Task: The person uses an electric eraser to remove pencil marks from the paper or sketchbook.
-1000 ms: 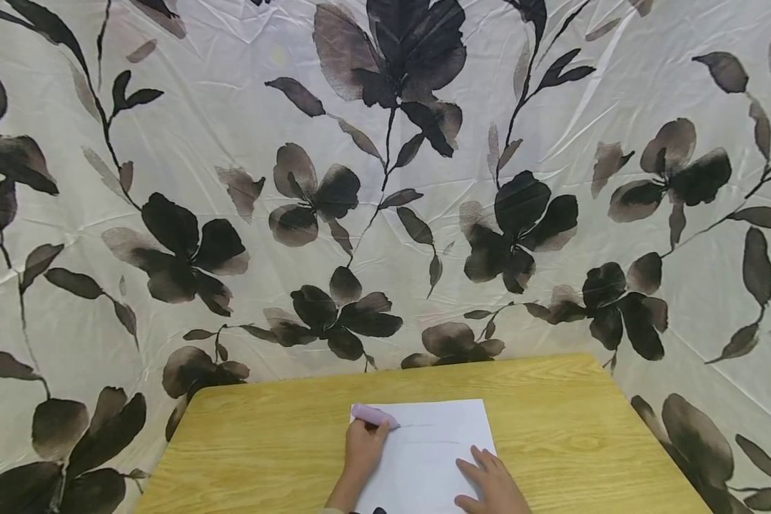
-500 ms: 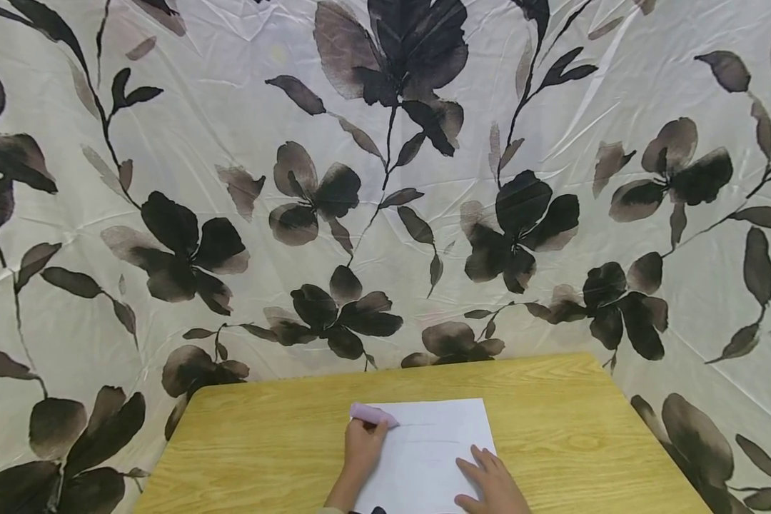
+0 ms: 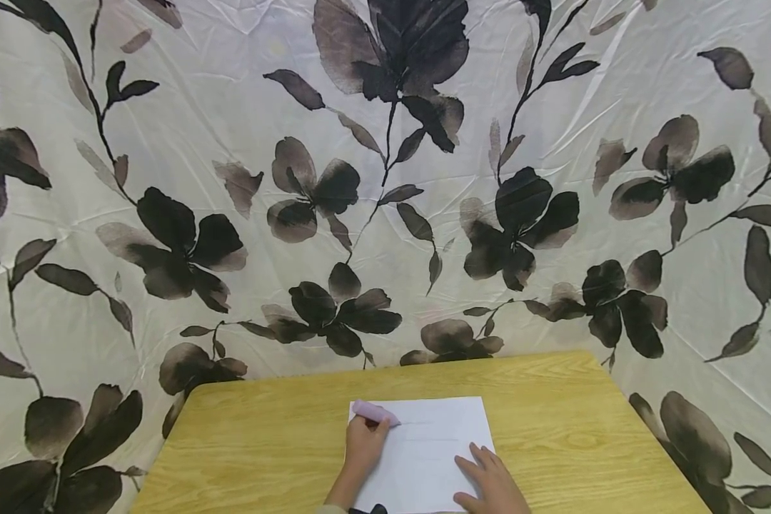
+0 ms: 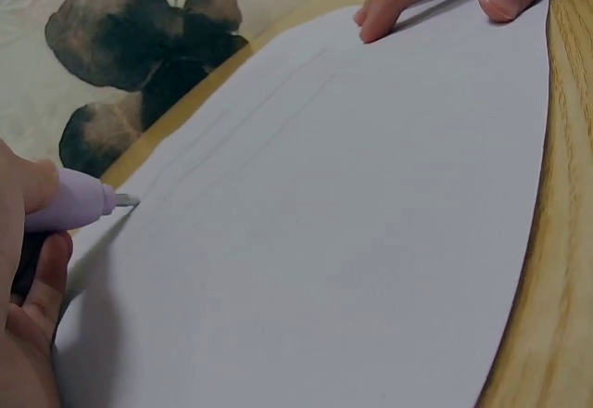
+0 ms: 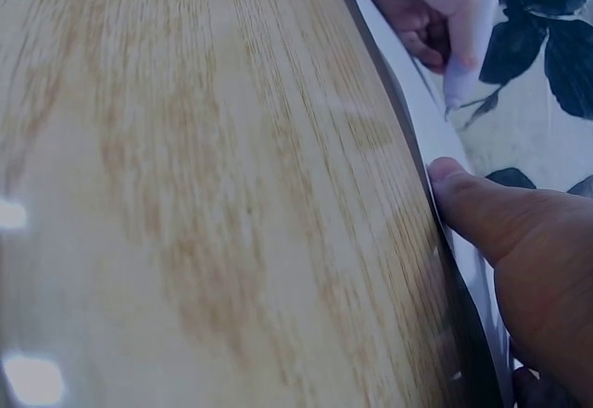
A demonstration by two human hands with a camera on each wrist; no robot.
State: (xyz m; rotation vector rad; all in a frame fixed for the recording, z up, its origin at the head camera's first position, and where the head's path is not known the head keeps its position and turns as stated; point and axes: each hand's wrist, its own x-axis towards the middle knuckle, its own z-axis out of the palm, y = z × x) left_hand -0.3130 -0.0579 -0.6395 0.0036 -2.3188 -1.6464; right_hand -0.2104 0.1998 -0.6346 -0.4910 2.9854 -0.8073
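On the yellow wood-grain table [image 3: 263,442] lies a white sheet of paper [image 3: 417,475] with a few faint lines drawn across its upper part. My left hand [image 3: 364,446] pinches a thick lilac pen-shaped tool [image 3: 374,412]. In the left wrist view the narrow grey tip of this lilac tool [image 4: 79,199] meets the paper [image 4: 306,241] near the end of a faint line. My right hand [image 3: 491,482] rests on the paper's right edge with fingers spread. The thumb of that right hand [image 5: 547,269] lies along the sheet's edge in the right wrist view.
A white curtain [image 3: 424,300] printed with dark flowers hangs behind the table and around its sides. A small black object [image 3: 375,509] shows at the bottom edge of the head view, beside the left wrist.
The head view has shifted very slightly. Both hands, the lilac tool and the paper keep nearly the same places.
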